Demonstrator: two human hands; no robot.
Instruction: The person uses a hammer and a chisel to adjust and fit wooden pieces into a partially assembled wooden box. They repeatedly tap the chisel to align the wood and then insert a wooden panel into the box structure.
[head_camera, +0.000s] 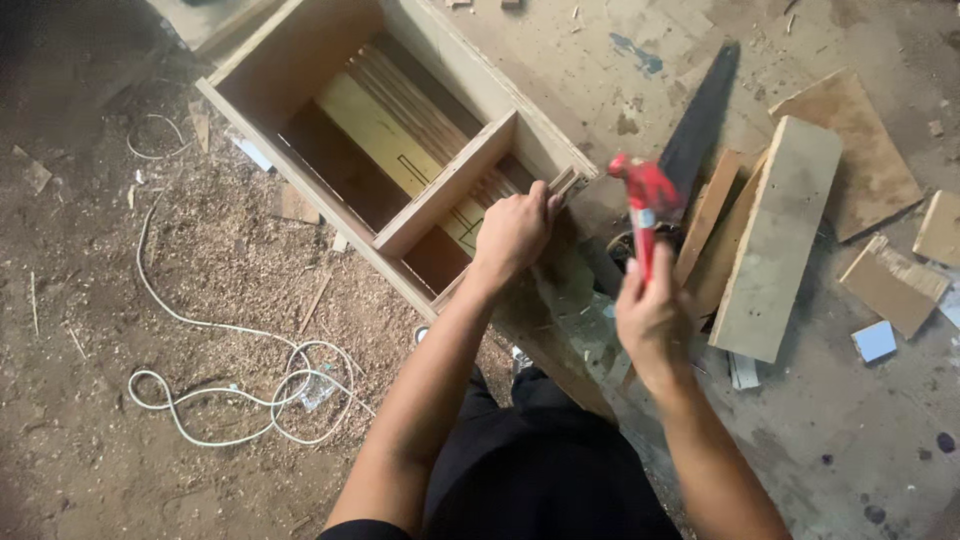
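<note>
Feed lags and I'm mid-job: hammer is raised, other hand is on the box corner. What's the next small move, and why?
Probably a short, controlled tap down onto the box corner. The right hand holds the red hammer raised beside it, and the left hand pinches something there, so keep those fingers clear.

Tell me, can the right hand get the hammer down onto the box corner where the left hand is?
Probably yes: the hammer in the right hand hovers beside the corner, nothing between.

Dim, sawdust-strewn dirt floor (90, 330) with a looped white cable (230, 385), beside a stained workbench (860, 420)
</note>
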